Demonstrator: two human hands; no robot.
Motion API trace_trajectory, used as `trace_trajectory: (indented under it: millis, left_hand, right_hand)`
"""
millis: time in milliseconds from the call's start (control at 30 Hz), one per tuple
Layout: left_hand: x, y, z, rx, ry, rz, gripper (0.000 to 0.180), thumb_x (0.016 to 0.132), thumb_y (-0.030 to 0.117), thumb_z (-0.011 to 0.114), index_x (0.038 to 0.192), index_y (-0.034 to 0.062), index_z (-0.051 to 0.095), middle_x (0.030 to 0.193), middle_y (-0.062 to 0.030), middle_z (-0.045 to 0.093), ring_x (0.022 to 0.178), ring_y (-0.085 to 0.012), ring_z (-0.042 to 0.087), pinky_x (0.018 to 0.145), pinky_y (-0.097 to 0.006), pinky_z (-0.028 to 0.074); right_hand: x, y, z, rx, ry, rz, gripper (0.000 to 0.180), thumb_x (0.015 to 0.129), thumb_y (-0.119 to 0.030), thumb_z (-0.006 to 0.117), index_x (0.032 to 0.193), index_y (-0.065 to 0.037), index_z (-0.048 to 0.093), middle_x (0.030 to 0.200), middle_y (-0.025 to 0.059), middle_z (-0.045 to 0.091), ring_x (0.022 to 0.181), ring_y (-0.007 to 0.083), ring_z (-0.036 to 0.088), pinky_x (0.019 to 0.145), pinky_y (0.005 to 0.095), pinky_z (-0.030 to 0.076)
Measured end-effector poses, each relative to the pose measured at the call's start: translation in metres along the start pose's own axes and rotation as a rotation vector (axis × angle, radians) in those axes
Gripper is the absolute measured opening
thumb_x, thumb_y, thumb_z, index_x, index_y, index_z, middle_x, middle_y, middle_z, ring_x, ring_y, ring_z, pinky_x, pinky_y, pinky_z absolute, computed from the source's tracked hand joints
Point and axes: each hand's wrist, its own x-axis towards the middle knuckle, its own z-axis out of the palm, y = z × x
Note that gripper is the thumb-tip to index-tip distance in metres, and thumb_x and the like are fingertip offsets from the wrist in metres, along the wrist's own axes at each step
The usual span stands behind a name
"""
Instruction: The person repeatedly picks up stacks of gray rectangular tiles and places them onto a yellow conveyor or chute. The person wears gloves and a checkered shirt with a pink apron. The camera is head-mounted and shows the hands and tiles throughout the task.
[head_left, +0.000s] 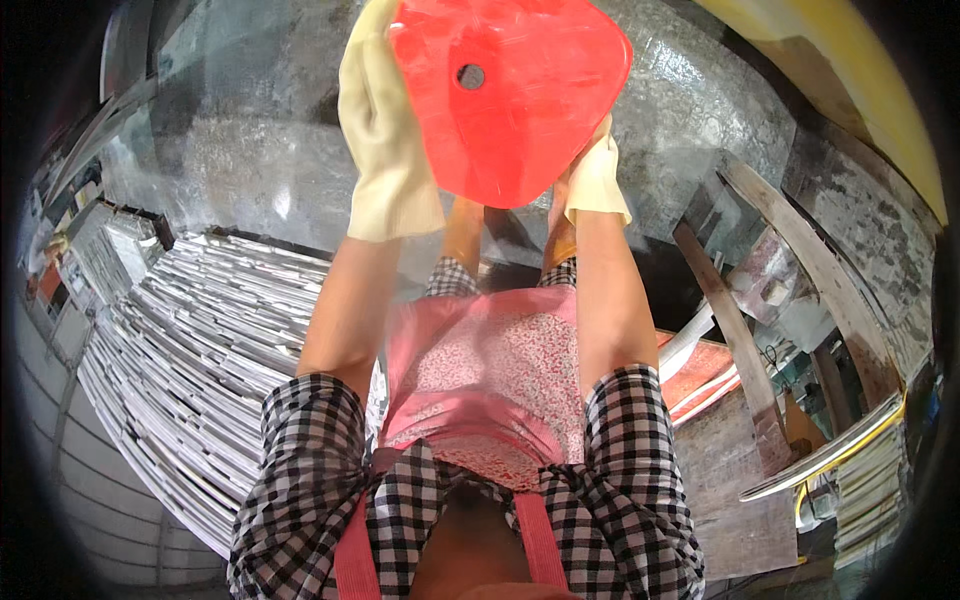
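Observation:
A glossy red piece [520, 120], shaped like a rounded triangle with one small round hole, is held up in front of me at the top of the view. It looks like plastic, and its upper edge runs out of the picture. My left hand [378, 125], in a cream rubber glove, grips its left edge; the fingertips are cut off or hidden. On the lower right edge, my right hand [597, 175] supports it in a matching glove. Most of that hand's fingers are hidden behind the red piece.
A wide stack of thin grey-white sheets [210, 340] lies to my left. Curved boards [820, 260] and another stack of sheets [870, 500] stand at the right. A large yellow curved surface [880, 80] borders the upper right. The floor [240, 160] is worn grey.

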Motion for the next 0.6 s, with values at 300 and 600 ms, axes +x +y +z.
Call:
trace_trajectory:
  millis: [300, 600]
  left_hand:
    - [-0.037, -0.041, 0.057, 1.421, -0.873, 0.864, 0.058, 0.106, 0.04, 0.045, 0.16, 0.0205, 0.038, 0.169, -0.0042, 0.031, 0.155, -0.0247, 0.027, 0.128, -0.05, 0.012]
    - [-0.054, -0.104, 0.093, 1.401, -1.09, 1.087, 0.069, 0.101, 0.053, 0.042, 0.161, 0.0203, 0.033, 0.17, 0.0022, 0.028, 0.157, -0.0177, 0.023, 0.128, -0.054, 0.013]
  right_hand:
    - [-0.012, -0.004, 0.005, 0.156, -0.113, 0.037, 0.054, 0.11, -0.047, 0.044, 0.14, -0.003, 0.056, 0.135, 0.0111, 0.065, 0.118, 0.0283, 0.065, 0.098, 0.0414, 0.054]
    - [-0.018, -0.015, 0.005, 0.177, -0.1, 0.049, 0.052, 0.108, -0.047, 0.047, 0.137, -0.005, 0.059, 0.132, 0.0107, 0.066, 0.113, 0.0299, 0.067, 0.094, 0.0427, 0.056]
